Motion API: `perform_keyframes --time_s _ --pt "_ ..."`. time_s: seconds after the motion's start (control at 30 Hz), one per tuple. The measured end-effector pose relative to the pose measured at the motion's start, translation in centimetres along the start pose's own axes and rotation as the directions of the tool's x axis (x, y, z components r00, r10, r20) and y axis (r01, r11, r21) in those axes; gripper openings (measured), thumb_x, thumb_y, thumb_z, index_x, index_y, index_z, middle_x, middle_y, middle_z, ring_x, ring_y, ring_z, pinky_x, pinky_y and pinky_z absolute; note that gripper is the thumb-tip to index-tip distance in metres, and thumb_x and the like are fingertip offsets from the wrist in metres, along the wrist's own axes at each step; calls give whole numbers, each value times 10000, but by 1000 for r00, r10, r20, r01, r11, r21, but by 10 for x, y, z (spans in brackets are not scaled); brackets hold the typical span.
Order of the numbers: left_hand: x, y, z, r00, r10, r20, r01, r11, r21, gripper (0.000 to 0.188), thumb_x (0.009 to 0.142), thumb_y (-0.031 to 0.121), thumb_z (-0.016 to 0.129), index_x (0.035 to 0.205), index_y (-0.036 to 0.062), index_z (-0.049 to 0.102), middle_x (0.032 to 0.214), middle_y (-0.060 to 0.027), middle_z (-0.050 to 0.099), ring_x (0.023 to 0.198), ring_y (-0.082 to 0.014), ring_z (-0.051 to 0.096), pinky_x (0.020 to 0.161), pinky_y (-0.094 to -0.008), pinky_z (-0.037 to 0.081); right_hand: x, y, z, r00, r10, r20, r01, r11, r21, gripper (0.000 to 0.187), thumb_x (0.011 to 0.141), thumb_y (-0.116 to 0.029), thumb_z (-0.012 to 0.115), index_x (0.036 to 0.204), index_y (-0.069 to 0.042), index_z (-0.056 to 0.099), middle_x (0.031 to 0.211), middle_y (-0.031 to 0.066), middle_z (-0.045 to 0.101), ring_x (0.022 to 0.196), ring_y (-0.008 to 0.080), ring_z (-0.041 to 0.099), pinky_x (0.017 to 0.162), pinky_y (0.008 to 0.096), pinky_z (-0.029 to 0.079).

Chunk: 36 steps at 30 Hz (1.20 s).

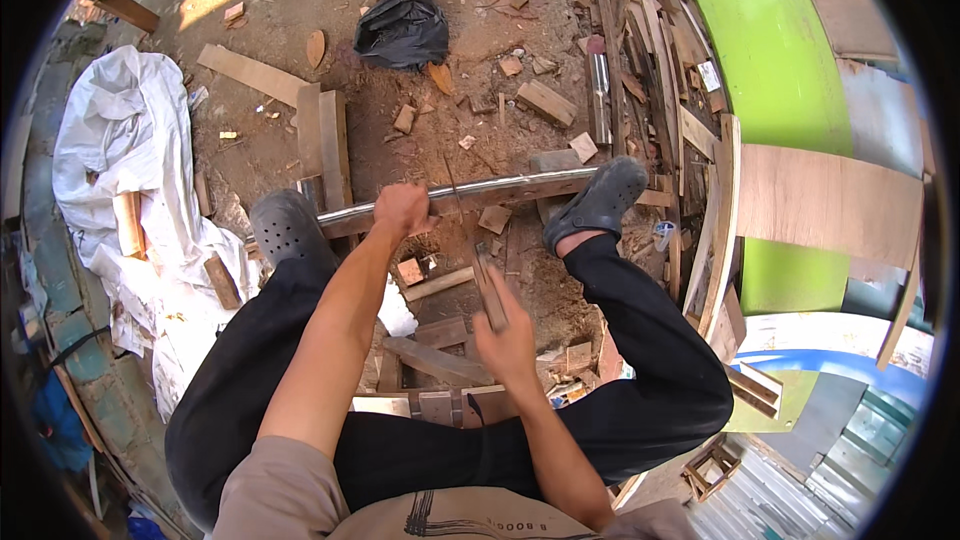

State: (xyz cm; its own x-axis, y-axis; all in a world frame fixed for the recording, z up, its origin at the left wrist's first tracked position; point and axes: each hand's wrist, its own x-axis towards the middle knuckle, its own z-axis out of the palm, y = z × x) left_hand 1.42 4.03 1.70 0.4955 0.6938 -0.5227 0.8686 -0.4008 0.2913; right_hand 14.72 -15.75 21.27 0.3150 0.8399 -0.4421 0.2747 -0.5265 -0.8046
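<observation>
My left hand (401,210) grips a long shiny metal strip (520,184) that lies along a wooden plank on the ground. Both my feet in dark clogs, the left one (290,230) and the right one (598,202), press down on that plank at its two ends. My right hand (507,337) holds the wooden handle of a saw (487,285), whose thin blade (452,190) runs up across the metal strip just right of my left hand.
Offcuts and wood scraps (545,100) litter the dirt ground. A black plastic bag (402,30) lies at the top. A white sheet (120,140) covers the left side. A green curved panel (770,60) and plywood boards (825,202) stand to the right.
</observation>
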Motion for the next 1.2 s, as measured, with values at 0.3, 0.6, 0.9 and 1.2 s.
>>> perform_keyframes --time_s 0.3,0.6,0.9,1.2 --pt "-4 23 -7 998 11 64 -9 999 -41 617 791 463 784 1154 -16 646 999 -209 754 957 -374 743 846 -460 605 44 48 7 999 -33 -30 32 999 -25 626 884 2 555 1507 -11 502 1340 234 676 1220 257 657 1019 312 479" --pt "-10 11 13 1000 2 18 -1 998 -63 646 740 470 814 1138 -10 646 976 -229 750 951 -394 740 859 -488 595 -93 2 -40 997 -71 -33 68 994 -82 630 875 11 554 1502 -31 522 1262 228 708 1092 251 696 964 348 514" --pt "-13 12 0 996 -6 94 9 1000 -25 651 792 503 801 1168 -6 649 1046 -193 755 1011 -355 738 877 -454 600 -58 11 -28 997 -79 6 79 993 -84 626 871 8 544 1495 -23 526 1311 226 689 1211 253 667 998 330 494" --pt "-10 15 6 999 32 12 -31 998 -52 599 772 471 802 1110 -2 656 999 -195 758 941 -371 746 842 -455 606 27 33 0 999 -40 20 41 996 -74 629 859 21 557 1487 -13 529 1292 244 690 1198 254 671 989 319 496"
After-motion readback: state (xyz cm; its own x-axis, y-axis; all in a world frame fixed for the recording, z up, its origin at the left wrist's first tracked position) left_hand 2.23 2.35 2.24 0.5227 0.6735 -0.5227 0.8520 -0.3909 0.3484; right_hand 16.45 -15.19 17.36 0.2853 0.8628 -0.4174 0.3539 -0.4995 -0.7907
